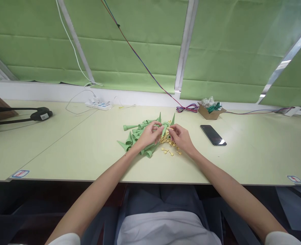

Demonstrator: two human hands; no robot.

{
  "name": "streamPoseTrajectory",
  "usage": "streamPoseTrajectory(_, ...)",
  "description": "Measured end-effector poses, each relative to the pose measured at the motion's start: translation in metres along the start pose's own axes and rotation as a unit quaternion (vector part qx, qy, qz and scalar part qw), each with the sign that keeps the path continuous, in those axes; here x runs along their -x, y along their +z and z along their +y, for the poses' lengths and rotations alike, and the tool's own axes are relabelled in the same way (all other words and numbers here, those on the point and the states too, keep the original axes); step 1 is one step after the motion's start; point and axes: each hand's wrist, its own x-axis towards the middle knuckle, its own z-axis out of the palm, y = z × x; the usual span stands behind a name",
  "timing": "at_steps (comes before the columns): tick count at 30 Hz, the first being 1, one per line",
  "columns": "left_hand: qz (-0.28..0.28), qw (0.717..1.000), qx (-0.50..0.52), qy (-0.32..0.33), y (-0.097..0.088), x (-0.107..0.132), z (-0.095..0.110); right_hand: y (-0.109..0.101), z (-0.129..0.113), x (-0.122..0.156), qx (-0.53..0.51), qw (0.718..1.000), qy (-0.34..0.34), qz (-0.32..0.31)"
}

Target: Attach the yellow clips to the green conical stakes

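Observation:
A heap of green plastic cone-shaped spikes lies on the pale table, with several small yellow pieces scattered beside it. My left hand is closed around a green spike above the heap. Just to its right, my right hand pinches a small yellow piece at the spike's end. Both hands nearly touch.
A black phone lies face up to the right. Behind it stands a small cardboard box with clear and green parts, next to coiled wires. A white power strip sits at the back left, and a black device at far left.

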Motion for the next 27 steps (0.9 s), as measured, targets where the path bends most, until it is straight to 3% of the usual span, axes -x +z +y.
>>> streamPoseTrajectory(7, -0.011, 0.998, 0.054, -0.030, -0.002, 0.003, 0.011, 0.000, -0.001, 0.001, -0.018, 1.000, 0.004, -0.019)
streamPoseTrajectory(13, -0.024, 0.998, 0.058, -0.004, -0.003, 0.001, 0.003, 0.000, 0.000, 0.001, -0.027, 0.999, 0.012, -0.023)
streamPoseTrajectory(20, -0.009, 0.996, -0.076, 0.053, -0.002, 0.002, -0.005, 0.001, 0.001, 0.001, -0.022, 0.999, 0.015, -0.033)
streamPoseTrajectory(23, 0.021, 0.979, -0.170, 0.109, -0.001, 0.003, -0.004, 0.001, 0.001, 0.000, -0.023, 0.999, 0.023, -0.034)
streamPoseTrajectory(27, 0.019, 0.961, -0.227, 0.154, 0.000, 0.005, -0.003, 0.003, 0.000, 0.000, -0.060, 0.996, 0.052, -0.042)
